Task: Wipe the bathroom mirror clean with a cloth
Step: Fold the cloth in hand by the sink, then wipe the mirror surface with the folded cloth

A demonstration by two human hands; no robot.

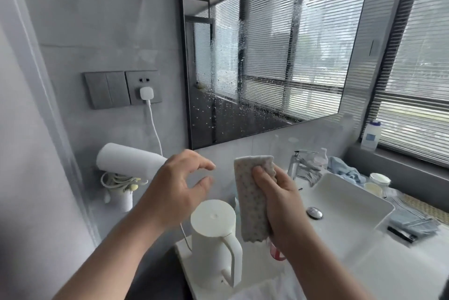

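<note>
The black-framed bathroom mirror [267,56] hangs on the grey wall above the counter; water droplets and streaks cover its lower and middle glass. My right hand [279,202] grips a folded, speckled grey cloth [252,192] and holds it upright below the mirror's bottom edge. My left hand [179,185] hovers just left of the cloth with loosely curved fingers, holding nothing and apart from the cloth.
A white kettle [213,236] stands on the counter under my hands. A white hair dryer [126,161] hangs on the left wall below a socket [145,88]. White basin [347,205], chrome tap [298,166], bottle [370,136], cups and cloths lie to the right.
</note>
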